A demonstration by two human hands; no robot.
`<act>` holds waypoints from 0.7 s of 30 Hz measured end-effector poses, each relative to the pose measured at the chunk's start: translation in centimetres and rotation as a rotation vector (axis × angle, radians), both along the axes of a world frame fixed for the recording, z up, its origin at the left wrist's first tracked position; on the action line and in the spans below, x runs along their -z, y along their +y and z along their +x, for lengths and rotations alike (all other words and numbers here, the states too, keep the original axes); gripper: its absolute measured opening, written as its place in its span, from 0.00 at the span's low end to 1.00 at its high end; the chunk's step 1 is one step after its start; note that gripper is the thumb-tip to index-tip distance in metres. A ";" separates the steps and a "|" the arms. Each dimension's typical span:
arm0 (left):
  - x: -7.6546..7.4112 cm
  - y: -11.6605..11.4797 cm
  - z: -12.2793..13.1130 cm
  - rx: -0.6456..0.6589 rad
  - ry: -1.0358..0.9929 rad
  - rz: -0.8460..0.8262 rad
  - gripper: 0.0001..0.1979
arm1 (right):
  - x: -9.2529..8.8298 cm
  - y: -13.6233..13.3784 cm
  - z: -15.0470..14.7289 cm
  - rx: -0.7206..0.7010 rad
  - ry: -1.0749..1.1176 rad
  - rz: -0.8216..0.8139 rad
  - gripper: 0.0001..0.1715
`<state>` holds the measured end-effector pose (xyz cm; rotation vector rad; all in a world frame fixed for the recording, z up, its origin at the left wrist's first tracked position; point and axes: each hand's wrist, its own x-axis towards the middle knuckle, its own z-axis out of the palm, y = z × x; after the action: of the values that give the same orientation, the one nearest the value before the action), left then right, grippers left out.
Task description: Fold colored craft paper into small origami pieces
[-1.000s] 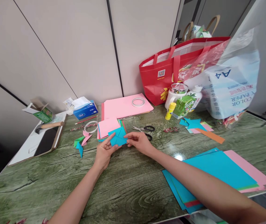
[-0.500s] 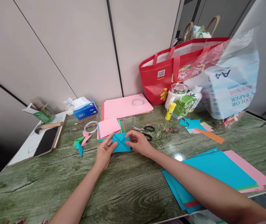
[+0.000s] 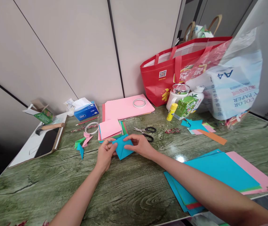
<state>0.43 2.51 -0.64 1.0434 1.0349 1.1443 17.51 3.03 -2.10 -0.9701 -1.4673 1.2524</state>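
Between my two hands is a square of blue paper (image 3: pixel 123 152) with crease lines, tilted so one corner points toward me. My left hand (image 3: pixel 106 153) pinches its left corner between thumb and fingers. On the right side my right hand (image 3: pixel 139 146) grips it, thumb on top. Just behind my hands lies a stack of small coloured paper squares (image 3: pixel 110 128), pink on top. Scissors (image 3: pixel 146 131) with black handles rest open beyond my right hand, partly hidden by it. Folded paper pieces (image 3: pixel 83 143) in green, pink and blue lie left of my left hand.
A roll of tape (image 3: pixel 91 132) sits by the stack. Large blue sheets (image 3: pixel 213 172) lie under my right forearm. At the back stand a red bag (image 3: pixel 157 81), a yellow glue stick (image 3: pixel 171 112) and a tissue box (image 3: pixel 86 112). A hammer (image 3: pixel 50 126) is at the left.
The blue paper has turned from lying square, with crossing creases showing, to a tilted position with a corner toward me. My hands stay in nearly the same place.
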 end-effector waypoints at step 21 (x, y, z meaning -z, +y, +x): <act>-0.5 0.2 -0.8 0.251 0.036 -0.125 0.18 | 0.3 0.0 0.1 -0.065 -0.040 0.105 0.21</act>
<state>-0.34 2.73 -0.10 1.0636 0.9607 0.8502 17.63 3.00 -2.40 -0.8884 -1.5909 1.1962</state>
